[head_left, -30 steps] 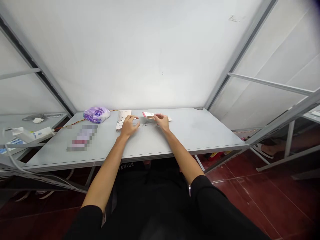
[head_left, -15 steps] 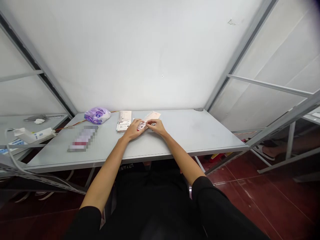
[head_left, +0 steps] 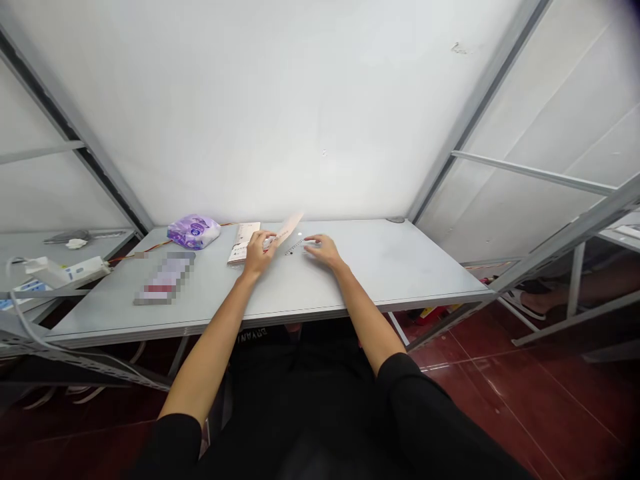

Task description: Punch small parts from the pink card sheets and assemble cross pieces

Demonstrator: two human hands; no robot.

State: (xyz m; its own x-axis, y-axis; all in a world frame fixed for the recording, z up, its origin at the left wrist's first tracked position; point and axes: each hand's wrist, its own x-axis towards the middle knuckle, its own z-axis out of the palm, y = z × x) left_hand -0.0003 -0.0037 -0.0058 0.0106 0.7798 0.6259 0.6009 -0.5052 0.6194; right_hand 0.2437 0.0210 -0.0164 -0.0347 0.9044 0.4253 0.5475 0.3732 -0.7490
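As listed on the grey table [head_left: 390, 273]:
- left hand [head_left: 259, 255]: nearly closed, pinching a pale pink paper slip [head_left: 286, 228]
- right hand [head_left: 323, 251]: open, empty, flat beside a small dotted strip [head_left: 298, 247]
- white booklet [head_left: 243, 241]: just beside left hand

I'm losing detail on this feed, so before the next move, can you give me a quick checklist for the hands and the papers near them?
1. Left hand pinching the pale pink paper slip: ok, the slip angles up and away from the fingers.
2. Right hand open: ok, it lies spread low over the tabletop.
3. Right hand holding the small clear strip with dark marks: cannot tell, its fingers are beside or on the strip.
4. Left hand clear of the white booklet: cannot tell, the hand overlaps its edge in this view.
5. Purple packet apart from both hands: ok, it lies beyond the booklet.
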